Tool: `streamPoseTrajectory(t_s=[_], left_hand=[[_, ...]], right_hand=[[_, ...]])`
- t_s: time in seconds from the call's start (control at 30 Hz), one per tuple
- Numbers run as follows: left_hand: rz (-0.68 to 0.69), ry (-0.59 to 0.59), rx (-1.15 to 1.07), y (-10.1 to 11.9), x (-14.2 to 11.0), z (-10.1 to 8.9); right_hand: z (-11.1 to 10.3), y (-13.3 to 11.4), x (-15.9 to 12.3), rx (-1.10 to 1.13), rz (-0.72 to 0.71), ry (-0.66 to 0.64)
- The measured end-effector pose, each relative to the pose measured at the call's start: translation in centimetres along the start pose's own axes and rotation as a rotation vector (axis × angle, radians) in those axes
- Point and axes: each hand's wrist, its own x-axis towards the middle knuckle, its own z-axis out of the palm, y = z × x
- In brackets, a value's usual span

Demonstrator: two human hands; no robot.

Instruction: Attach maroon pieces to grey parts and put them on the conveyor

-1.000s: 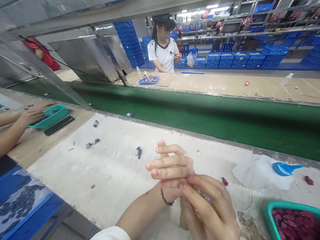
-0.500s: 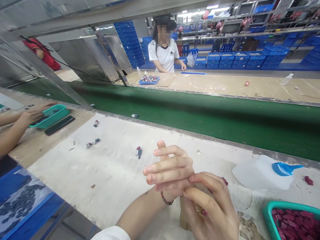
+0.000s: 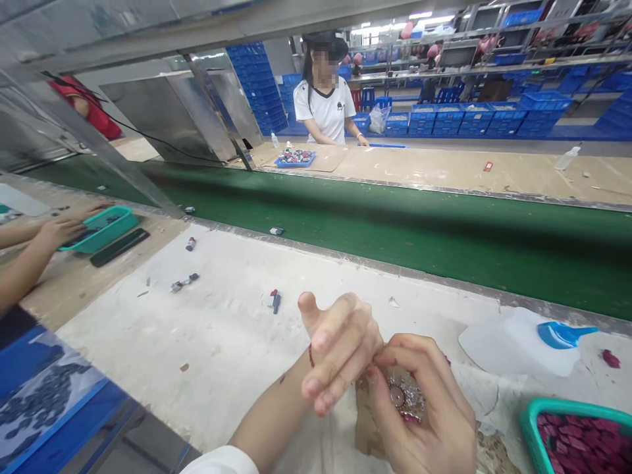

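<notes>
Above the white-covered bench, my left hand (image 3: 343,349) is held with its fingers stretched out, and nothing shows in its grip. A beaded bracelet partly shows at its wrist. My right hand (image 3: 419,401) pinches thumb and forefinger together against the edge of the left hand. Whatever lies between those fingertips is too small or hidden to make out. Beneath the right hand, a brown cardboard piece (image 3: 365,424) carries a cluster of small shiny metal parts (image 3: 412,388) and a round disc (image 3: 397,395), partly covered by the fingers.
A white bottle with a blue spout (image 3: 518,342) lies at right, above a green basket (image 3: 530,428) of dark red pieces. Small grey-and-red parts (image 3: 275,301) dot the bench. A green conveyor (image 3: 345,220) runs beyond. Another person's hands (image 3: 62,230) work at left; a co-worker (image 3: 326,108) sits opposite.
My left hand has turned, its fingers now pointing more toward me and downward. The right hand has shifted slightly, uncovering the metal parts. Pieces on the conveyor have moved a little right.
</notes>
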Motion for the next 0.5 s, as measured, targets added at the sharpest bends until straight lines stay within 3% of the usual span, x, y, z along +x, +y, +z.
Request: streamPoseTrajectory(t_s=[0.13, 0.27, 0.33, 0.4, 0.5], left_hand=[[0.014, -0.272, 0.011, 2.1, 0.3, 0.4], [-0.060, -0.643, 0.017, 4.0, 0.8, 1.8], [-0.025, -0.801, -0.038, 4.7, 0.9, 2.7], [0.063, -0.867, -0.050, 5.3, 0.9, 3.5], [0.162, -0.874, 0.025, 5.9, 0.8, 4.4]], right_hand=[[-0.5, 0.1, 0.4, 0.055, 0.136, -0.065], [-0.5, 0.2, 0.7, 0.123, 0.250, -0.064], [-0.5, 0.2, 0.8, 0.145, 0.282, -0.054], [-0.6, 0.2, 1.1, 0.152, 0.295, -0.055], [-1.0, 0.4, 1.5, 0.165, 0.233, -0.084]])
